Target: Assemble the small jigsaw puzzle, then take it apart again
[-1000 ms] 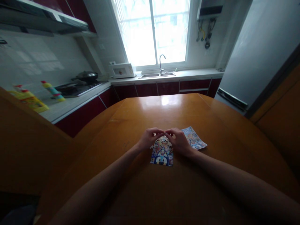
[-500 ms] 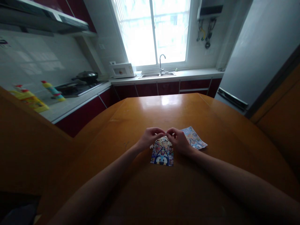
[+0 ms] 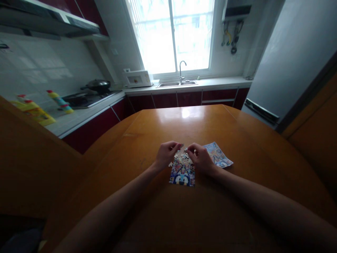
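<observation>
A small colourful jigsaw puzzle lies on the wooden table in front of me, with loose pieces at its far edge. My left hand is curled at the puzzle's far left corner, pinching a small puzzle piece between thumb and fingers. My right hand is curled at the far right corner, fingers pinched on another small piece. A printed picture card lies flat just right of my right hand.
Beyond the table runs a kitchen counter with a sink and tap, a white microwave, a hob with a pan and bottles at the left. A grey fridge stands at the right.
My two hands, which met fingertip to fingertip over the puzzle's far edge, have drawn slightly apart, baring loose pieces between them.
</observation>
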Available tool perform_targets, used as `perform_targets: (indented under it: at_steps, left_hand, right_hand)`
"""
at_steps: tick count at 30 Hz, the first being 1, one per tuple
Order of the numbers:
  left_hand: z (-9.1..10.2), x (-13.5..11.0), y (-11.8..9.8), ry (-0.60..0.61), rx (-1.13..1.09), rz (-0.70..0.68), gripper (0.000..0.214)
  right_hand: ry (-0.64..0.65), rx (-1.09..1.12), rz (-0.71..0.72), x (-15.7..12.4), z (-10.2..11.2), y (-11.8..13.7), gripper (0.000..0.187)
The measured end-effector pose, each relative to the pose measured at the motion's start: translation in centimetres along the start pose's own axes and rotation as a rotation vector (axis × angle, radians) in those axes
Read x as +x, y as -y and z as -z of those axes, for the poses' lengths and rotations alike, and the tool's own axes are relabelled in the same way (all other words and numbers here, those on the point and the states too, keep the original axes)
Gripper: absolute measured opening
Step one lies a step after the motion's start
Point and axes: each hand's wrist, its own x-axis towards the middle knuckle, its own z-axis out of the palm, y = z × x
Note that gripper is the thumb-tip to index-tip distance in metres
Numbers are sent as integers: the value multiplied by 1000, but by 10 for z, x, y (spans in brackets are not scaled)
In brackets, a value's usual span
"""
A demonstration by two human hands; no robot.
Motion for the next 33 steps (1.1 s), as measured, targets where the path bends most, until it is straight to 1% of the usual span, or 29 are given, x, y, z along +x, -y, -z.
perform_targets:
  at_steps: [2, 4, 6, 8, 10, 11, 13, 15, 17, 19, 23, 27, 31, 33]
  left_hand:
    - [2, 3, 7, 15, 73, 7, 33]
    - [4, 6, 16, 95, 162, 7, 26]
    - [6, 8, 25, 175, 222, 14, 20]
    - [9, 8, 28, 197, 282, -13, 19]
    - [12, 7, 25, 210, 366, -53, 20]
    - [14, 6, 20, 240, 411, -64, 19]
    - [19, 4, 10, 368, 474, -70, 16]
    - [23, 2, 0, 498, 520, -64, 16]
    - [25, 0, -5, 553, 528, -52, 24]
    - [25, 0, -6, 575, 505, -42, 27]
    - [25, 1, -2, 597, 453, -29, 26]
    - [26, 0, -4, 644, 436, -13, 28]
    - [27, -3, -8, 691, 461, -25, 32]
    - [27, -5, -9, 684, 471, -32, 34]
  right_hand:
    - [-10, -37, 22, 0, 1, -1, 8]
    - [-13, -86, 32, 1, 1, -3, 9]
    - [9, -142, 26, 1, 1, -7, 10]
    - [52, -186, -3, 1, 1, -9, 14]
    - [70, -213, -51, 3, 3, -8, 22]
    - [69, -227, -78, 4, 5, -6, 27]
    - [83, -280, -121, 5, 10, 1, 30]
    - [172, -373, -147, 6, 17, 9, 24]
    - [292, -467, -166, 3, 23, 15, 11]
    - [365, -530, -184, -1, 27, 19, 2]
    - [384, -581, -222, -8, 27, 18, 10]
    - [372, -548, -251, -5, 23, 14, 10]
    - [341, -504, -231, -1, 21, 13, 4]
    - [301, -499, -230, 1, 21, 15, 11]
